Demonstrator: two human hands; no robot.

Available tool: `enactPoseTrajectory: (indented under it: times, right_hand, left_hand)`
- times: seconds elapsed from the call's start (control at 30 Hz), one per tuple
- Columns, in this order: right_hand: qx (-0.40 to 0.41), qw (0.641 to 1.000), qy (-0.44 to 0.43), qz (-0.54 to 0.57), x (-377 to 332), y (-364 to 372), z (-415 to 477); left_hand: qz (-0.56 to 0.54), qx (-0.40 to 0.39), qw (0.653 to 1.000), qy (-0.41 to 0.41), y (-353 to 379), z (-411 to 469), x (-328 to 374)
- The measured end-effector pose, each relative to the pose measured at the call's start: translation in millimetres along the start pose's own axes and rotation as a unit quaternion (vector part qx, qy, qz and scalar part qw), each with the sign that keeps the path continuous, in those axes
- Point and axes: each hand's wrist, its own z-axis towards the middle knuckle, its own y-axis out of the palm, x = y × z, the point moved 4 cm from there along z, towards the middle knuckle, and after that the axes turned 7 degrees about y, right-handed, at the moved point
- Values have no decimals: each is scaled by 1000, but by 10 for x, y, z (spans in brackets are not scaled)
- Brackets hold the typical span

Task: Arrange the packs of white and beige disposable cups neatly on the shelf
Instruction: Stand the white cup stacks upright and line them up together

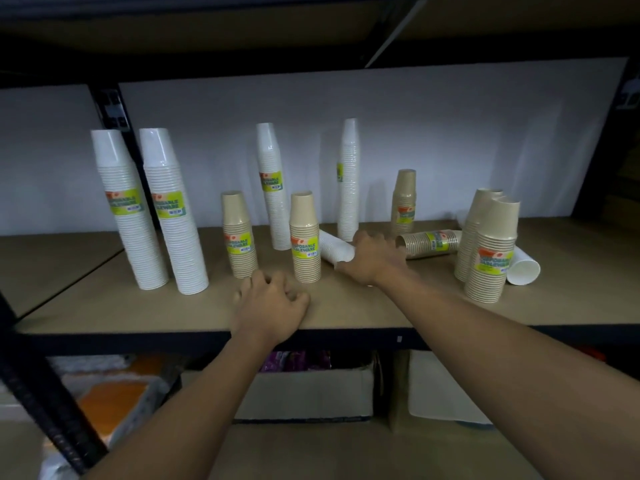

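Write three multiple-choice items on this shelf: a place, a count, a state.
1. The lying beige pack is: A) right of the right hand; B) at the far left; C) on the lower shelf.
2. Tall white packs standing upright: A) two; B) four; C) six.
3. The white pack that the right hand grips is: A) upright; B) lying on its side; C) atop a box.
1 A: it lies to that hand's right. 2 B: two at left, two further back. 3 B: it lies flat on the shelf.
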Motion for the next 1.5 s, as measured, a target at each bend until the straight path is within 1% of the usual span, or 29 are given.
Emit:
enactPoseTrajectory:
  times: [0.07,0.2,0.4,0.53,0.7,0.8,0.87,0.93,1.0,1.07,1.13,1.23,1.47,1.5]
  right_hand:
    - [-8,1000,-3,-12,2,52,23]
    - [-7,1000,4,27,17,76,-12]
    - [13,985,45,163,150,-64,-252]
    - [38,972,52,227,224,-259,-460]
    - [102,944,54,309,176,-617,-689]
    - [132,912,46,384,72,-841,-815]
    - [135,893,33,427,-36,-935,-888]
    - [122,876,15,467,-176,-976,-956]
    - [104,867,-1,487,-339,-1002,-1058]
    - [74,859,-15,507,-515,-979,-1158]
    - [40,842,-28,538,-698,-897,-1240]
    - [9,837,-50,544,-958,-714,-1318]
    - [-73,794,-103,595,-1460,-239,-1379]
    - [-83,794,-107,593,-1523,-184,-1371]
  left_hand:
    - [2,-3,1000,1,2,2,1]
    - [-6,0,1000,0,-5,-9,4]
    - [-21,-4,1000,6,-57,-49,13]
    - [-32,-16,999,13,-133,-128,7]
    - [-21,-14,1000,14,-356,-288,-18]
    - [-17,7,1000,8,-540,-363,-75]
    - [-16,17,1000,2,-659,-412,-134]
    - [-11,27,1000,-5,-773,-453,-209]
    - [-7,41,999,-14,-882,-498,-295]
    - [-1,54,998,-22,-972,-551,-392]
    - [6,64,997,-30,-1043,-613,-504]
    - [12,74,996,-47,-1108,-686,-710]
    - [39,59,992,-100,-1144,-763,-1289]
    - [41,55,992,-110,-1146,-765,-1378]
